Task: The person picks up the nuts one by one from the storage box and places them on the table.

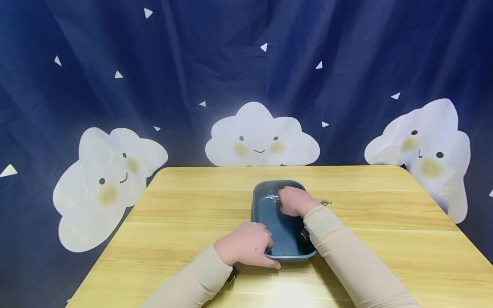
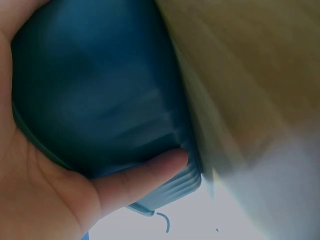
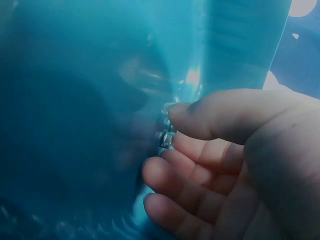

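Note:
A deep dark-blue plastic tray [image 1: 283, 239] lies lengthwise on the table. My left hand [image 1: 248, 244] grips its near left corner, fingers over the rim and thumb along the outside wall, as the left wrist view shows. Inside the tray, toward its far end, is my right hand [image 1: 295, 201], with curled fingers. In the right wrist view, thumb and index finger pinch at a small shiny metal piece [image 3: 167, 140], which looks like a nut or bolt. More small metal pieces [image 1: 274, 199] lie on the tray floor beside that hand.
Several small metal pieces [image 1: 325, 202] lie on the wooden table [image 1: 185, 205] just right of the tray, partly behind the right wrist. Behind the table's far edge hangs a dark-blue curtain [image 1: 223, 51] with smiling clouds.

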Demonstrator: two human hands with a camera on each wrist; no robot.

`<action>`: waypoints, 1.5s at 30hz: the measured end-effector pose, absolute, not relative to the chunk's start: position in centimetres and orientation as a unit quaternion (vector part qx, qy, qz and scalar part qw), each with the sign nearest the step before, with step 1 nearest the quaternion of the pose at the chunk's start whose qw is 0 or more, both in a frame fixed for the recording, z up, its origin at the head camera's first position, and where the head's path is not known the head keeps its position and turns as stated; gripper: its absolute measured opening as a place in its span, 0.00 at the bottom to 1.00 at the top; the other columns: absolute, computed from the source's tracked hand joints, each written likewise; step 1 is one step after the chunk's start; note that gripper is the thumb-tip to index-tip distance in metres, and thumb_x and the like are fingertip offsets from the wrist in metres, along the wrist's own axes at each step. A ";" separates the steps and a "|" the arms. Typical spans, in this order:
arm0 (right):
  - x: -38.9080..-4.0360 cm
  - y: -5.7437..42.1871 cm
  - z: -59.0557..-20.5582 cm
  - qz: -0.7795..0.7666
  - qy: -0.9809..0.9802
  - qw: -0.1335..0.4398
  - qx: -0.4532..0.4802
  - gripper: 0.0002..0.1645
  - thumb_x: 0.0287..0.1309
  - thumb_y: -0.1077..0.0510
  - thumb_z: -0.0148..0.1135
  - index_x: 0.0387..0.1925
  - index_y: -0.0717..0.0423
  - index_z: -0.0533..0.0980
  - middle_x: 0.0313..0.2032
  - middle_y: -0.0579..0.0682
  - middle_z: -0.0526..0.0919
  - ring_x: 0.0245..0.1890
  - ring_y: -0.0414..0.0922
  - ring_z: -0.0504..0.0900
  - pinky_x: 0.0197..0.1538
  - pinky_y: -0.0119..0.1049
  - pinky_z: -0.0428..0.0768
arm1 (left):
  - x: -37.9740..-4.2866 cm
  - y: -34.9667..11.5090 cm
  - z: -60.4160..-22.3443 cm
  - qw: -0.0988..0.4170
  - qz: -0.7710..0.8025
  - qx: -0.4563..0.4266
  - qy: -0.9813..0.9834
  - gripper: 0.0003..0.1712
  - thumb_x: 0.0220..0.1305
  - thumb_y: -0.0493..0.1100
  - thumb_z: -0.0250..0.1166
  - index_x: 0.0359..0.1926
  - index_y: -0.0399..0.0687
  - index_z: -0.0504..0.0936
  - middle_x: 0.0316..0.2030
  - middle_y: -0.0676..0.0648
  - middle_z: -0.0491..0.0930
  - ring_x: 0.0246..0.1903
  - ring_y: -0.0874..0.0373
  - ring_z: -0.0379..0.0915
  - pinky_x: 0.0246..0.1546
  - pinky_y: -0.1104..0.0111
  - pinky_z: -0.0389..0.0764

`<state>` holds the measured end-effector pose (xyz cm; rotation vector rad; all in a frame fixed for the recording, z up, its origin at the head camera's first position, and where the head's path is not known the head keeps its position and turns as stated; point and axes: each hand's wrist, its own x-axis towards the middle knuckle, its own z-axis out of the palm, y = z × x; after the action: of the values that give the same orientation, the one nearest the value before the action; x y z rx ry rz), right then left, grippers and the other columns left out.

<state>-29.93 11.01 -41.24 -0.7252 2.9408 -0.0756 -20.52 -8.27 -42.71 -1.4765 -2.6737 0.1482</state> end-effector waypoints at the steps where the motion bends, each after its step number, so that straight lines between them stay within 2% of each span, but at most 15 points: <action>1: -29.9 11.0 -41.2 -0.024 0.969 0.057 -0.237 0.10 0.56 0.61 0.65 0.39 0.61 0.79 0.34 0.55 0.82 0.34 0.49 0.78 0.44 0.48 0.80 | -20.5 -8.3 -42.7 0.041 0.049 -0.483 -0.873 0.31 0.54 0.78 0.63 0.13 0.63 0.70 0.19 0.63 0.65 0.26 0.65 0.67 0.25 0.72 0.67; 11: -29.9 10.9 -41.4 -0.033 0.970 0.078 -0.226 0.02 0.59 0.63 0.64 0.32 0.56 0.77 0.24 0.48 0.76 0.26 0.46 0.74 0.36 0.42 0.76 | -20.4 -8.2 -42.5 0.046 0.052 -0.486 -0.871 0.31 0.54 0.77 0.63 0.14 0.63 0.70 0.19 0.63 0.65 0.26 0.65 0.68 0.29 0.73 0.69; 17: -29.9 10.8 -41.5 -0.032 0.968 0.084 -0.236 0.11 0.60 0.64 0.62 0.24 0.51 0.74 0.19 0.45 0.70 0.22 0.44 0.69 0.30 0.38 0.70 | -20.5 -8.2 -42.6 0.041 0.047 -0.487 -0.871 0.31 0.54 0.77 0.63 0.14 0.63 0.70 0.19 0.63 0.65 0.25 0.66 0.66 0.26 0.72 0.67; 22: -29.8 10.8 -41.4 -0.036 0.964 0.089 -0.248 0.21 0.60 0.66 0.60 0.15 0.48 0.66 0.15 0.43 0.59 0.16 0.42 0.61 0.25 0.35 0.64 | -20.5 -8.2 -42.6 0.040 0.044 -0.487 -0.871 0.30 0.54 0.77 0.63 0.14 0.63 0.70 0.18 0.63 0.64 0.25 0.65 0.66 0.25 0.72 0.67; 26: -29.7 10.7 -41.3 -0.045 0.960 0.095 -0.259 0.25 0.58 0.66 0.61 0.12 0.47 0.62 0.12 0.41 0.54 0.13 0.41 0.56 0.22 0.33 0.60 | -20.5 -8.3 -42.5 0.035 0.043 -0.484 -0.873 0.30 0.55 0.77 0.63 0.14 0.63 0.70 0.18 0.63 0.64 0.25 0.65 0.66 0.24 0.71 0.66; 31: -29.7 10.7 -41.4 -0.052 0.958 0.103 -0.263 0.26 0.58 0.66 0.62 0.10 0.47 0.64 0.11 0.41 0.54 0.13 0.40 0.56 0.22 0.33 0.59 | -20.5 -8.3 -42.4 0.031 0.041 -0.483 -0.874 0.30 0.55 0.77 0.64 0.14 0.63 0.71 0.18 0.63 0.65 0.25 0.64 0.65 0.24 0.71 0.66; 37: -29.8 10.8 -41.5 -0.051 0.955 0.088 -0.278 0.21 0.57 0.65 0.63 0.13 0.46 0.70 0.12 0.40 0.61 0.14 0.39 0.61 0.23 0.33 0.63 | -20.6 -8.3 -42.5 0.034 0.051 -0.482 -0.874 0.30 0.55 0.77 0.63 0.15 0.63 0.73 0.19 0.63 0.66 0.26 0.64 0.68 0.26 0.71 0.68; 42: -29.8 10.9 -41.7 -0.045 0.953 0.078 -0.290 0.25 0.54 0.64 0.63 0.09 0.46 0.64 0.09 0.38 0.54 0.12 0.39 0.56 0.21 0.32 0.58 | -20.6 -8.2 -42.7 0.035 0.054 -0.482 -0.874 0.29 0.55 0.78 0.62 0.16 0.64 0.74 0.20 0.63 0.67 0.27 0.64 0.68 0.25 0.70 0.68; 45: -29.8 10.9 -41.8 -0.045 0.953 0.080 -0.288 0.25 0.54 0.63 0.63 0.08 0.45 0.64 0.08 0.37 0.54 0.12 0.38 0.56 0.20 0.32 0.58 | -20.5 -8.2 -42.7 0.033 0.054 -0.481 -0.875 0.29 0.54 0.78 0.62 0.16 0.64 0.74 0.20 0.63 0.67 0.26 0.65 0.68 0.25 0.71 0.68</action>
<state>-29.78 10.92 -41.79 -0.8602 2.8516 -0.1355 -20.55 -8.18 -42.69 -1.4796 -2.6915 0.1647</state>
